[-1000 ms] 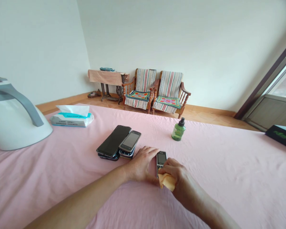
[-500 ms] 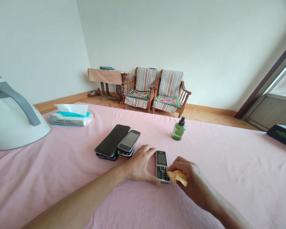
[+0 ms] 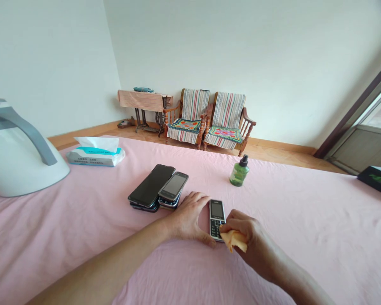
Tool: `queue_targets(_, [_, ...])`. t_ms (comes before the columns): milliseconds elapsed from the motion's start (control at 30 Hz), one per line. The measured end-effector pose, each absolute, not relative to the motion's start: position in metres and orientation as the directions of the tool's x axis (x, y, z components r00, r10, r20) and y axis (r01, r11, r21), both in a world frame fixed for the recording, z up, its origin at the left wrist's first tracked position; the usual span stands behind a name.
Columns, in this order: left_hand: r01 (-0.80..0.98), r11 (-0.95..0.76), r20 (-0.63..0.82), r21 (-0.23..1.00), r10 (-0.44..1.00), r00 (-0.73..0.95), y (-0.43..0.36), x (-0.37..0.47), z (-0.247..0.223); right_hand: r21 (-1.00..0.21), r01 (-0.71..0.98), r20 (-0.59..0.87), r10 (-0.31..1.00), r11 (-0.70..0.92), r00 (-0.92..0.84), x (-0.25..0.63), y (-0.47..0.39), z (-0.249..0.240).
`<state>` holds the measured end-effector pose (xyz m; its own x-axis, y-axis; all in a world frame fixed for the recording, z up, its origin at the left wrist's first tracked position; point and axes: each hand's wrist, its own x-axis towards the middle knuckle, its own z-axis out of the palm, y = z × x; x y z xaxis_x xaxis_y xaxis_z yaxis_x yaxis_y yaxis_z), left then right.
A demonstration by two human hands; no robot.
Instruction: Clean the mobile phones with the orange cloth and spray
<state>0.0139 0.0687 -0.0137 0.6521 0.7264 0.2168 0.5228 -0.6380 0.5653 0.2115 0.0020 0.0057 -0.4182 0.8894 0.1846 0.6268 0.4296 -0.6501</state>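
A black keypad phone (image 3: 217, 214) with a silver edge lies face up on the pink cloth. My left hand (image 3: 190, 218) steadies it, fingertips at its top left corner and thumb by its bottom edge. Pinched in my right hand (image 3: 246, 228) is a crumpled yellow cloth (image 3: 234, 241), which rests on the keys at the lower right of the phone. To the left of my left hand is a stack of larger black phones (image 3: 152, 186). Beside it sits a smaller stack topped by a grey touchscreen phone (image 3: 174, 185).
A green spray bottle (image 3: 239, 173) with a black top stands beyond the keypad phone. At the left are a tissue pack (image 3: 95, 156) and a large white kettle (image 3: 22, 152). A black box (image 3: 376, 180) sits at the right edge. Two wooden chairs (image 3: 227, 114) stand behind the table.
The yellow cloth has shifted slightly left and down over the phone's lower keys with my right hand. My left hand stays at the phone. The view has moved a little.
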Motion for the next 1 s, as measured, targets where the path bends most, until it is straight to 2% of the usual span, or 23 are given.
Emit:
queue_targets(267, [0.507, -0.65, 0.247, 0.566, 0.721, 0.648, 0.07, 0.014, -0.016, -0.595, 0.685, 0.146, 0.895, 0.42, -0.422, 0.212, 0.0, 0.011])
queue_targets(500, [0.494, -0.677, 0.272, 0.546, 0.701, 0.659, 0.071, 0.015, -0.021, -0.558, 0.674, 0.227, 0.87, 0.484, -0.437, 0.198, 0.001, 0.003])
queue_targets(667, [0.491, -0.673, 0.263, 0.553, 0.7, 0.664, 0.071, 0.014, -0.02, -0.595, 0.644, 0.222, 0.868, 0.481, -0.444, 0.196, 0.0, 0.003])
queue_targets(800, [0.505, -0.653, 0.242, 0.564, 0.716, 0.655, 0.069, 0.014, -0.016, -0.631, 0.653, 0.156, 0.893, 0.419, -0.422, 0.208, 0.0, 0.01])
queue_targets(1000, [0.519, -0.647, 0.235, 0.558, 0.723, 0.65, 0.068, 0.013, -0.017, -0.621, 0.677, 0.138, 0.905, 0.395, -0.402, 0.222, 0.0, 0.016])
